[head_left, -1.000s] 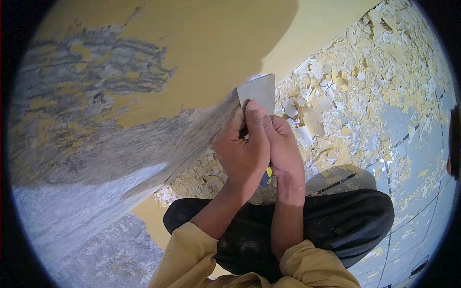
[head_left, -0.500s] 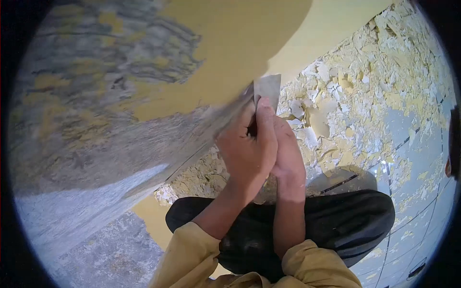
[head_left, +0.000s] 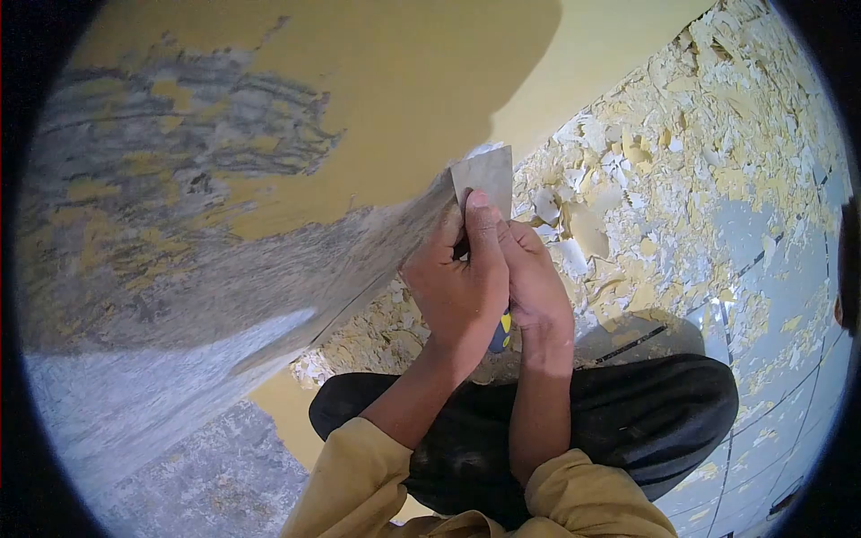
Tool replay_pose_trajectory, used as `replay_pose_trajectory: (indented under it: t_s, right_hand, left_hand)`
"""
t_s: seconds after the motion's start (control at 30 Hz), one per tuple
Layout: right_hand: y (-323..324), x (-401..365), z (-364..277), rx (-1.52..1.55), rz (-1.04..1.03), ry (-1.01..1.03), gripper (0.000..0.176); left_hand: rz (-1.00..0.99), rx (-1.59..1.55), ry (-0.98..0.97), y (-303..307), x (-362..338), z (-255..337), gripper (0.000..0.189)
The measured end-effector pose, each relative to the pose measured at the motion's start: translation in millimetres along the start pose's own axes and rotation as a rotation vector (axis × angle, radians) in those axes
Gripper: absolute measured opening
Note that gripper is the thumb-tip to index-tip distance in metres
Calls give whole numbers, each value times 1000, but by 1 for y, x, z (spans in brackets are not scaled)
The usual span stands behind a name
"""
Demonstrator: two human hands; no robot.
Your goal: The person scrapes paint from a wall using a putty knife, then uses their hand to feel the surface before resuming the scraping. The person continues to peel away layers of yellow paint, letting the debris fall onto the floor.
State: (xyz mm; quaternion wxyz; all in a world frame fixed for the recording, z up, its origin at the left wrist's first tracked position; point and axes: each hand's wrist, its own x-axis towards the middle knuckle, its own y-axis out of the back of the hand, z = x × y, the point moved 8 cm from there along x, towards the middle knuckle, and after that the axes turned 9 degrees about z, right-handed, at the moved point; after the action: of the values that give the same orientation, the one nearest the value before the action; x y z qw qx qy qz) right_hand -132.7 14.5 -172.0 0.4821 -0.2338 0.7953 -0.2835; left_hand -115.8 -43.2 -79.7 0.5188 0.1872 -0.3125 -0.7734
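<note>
Both my hands are closed together around a scraper (head_left: 487,175) with a flat grey metal blade. Its blade edge meets the yellow paint at the border of a bared strip on the wall (head_left: 404,99). My left hand (head_left: 462,282) lies over the near side, thumb pressed along the blade. Wrapped round the tool from the right is my right hand (head_left: 536,278), its fingers partly hidden behind the left. Below the hands, the end of a dark handle with yellow marks (head_left: 501,334) sticks out.
Peeled paint flakes (head_left: 646,206) cover much of the floor along the wall. Blue-grey tiles (head_left: 762,269) show at the right. My knees in dark trousers (head_left: 646,412) are just below my hands. Scraped grey patches (head_left: 206,125) mark the wall at left.
The scraper blade has turned and shows wider, its corner shifted slightly left. My hands have shifted a little, and the handle end has come into view between my wrists.
</note>
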Motion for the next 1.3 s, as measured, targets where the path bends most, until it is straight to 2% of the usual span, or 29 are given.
replay_pose_trajectory:
  t_s: [0.13,0.17,0.23,0.5,0.63,0.7,0.73,0.83,0.9,1.03,1.1,1.13,1.2,1.3]
  right_hand:
    - [-3,-2,-3,5,37,35,42]
    - [-5,-6,-6,5,36,32,42]
    - [-9,-14,-10,55,45,-41,44]
    - [-23,-17,3,190,30,-68,44]
    - [-22,-10,9,213,41,-53,42]
    - [-15,-7,7,188,52,-31,41]
    - [-12,-5,5,174,51,-14,41]
    - [-8,-4,-1,113,-43,15,40]
    - [-8,-4,-3,114,-11,13,40]
    - [-11,-8,-5,98,20,-5,41]
    - [-11,-12,-8,82,10,-40,42]
    - [-12,-15,-6,64,-2,-75,43]
    - [-15,-16,-6,90,1,-72,44]
    - [-24,-18,-1,187,-12,-103,46]
  left_hand:
    - [28,-25,-114,4,5,8,18]
    - [-22,-11,-123,3,6,13,19]
    - [-67,10,-130,2,8,16,20]
    - [-71,131,-344,9,16,33,27]
    - [-111,124,-318,10,19,32,29]
    - [-153,205,-170,7,17,25,25]
    - [-149,197,-172,4,13,21,25]
    - [-68,41,-150,-2,7,9,30]
    - [-24,-52,-103,-1,6,5,31]
    - [-22,18,-170,4,7,14,32]
    - [-53,22,-17,5,5,14,21]
    - [-61,27,-18,3,6,11,21]
    - [10,15,-252,6,9,22,22]
    - [-102,91,-241,7,15,26,25]
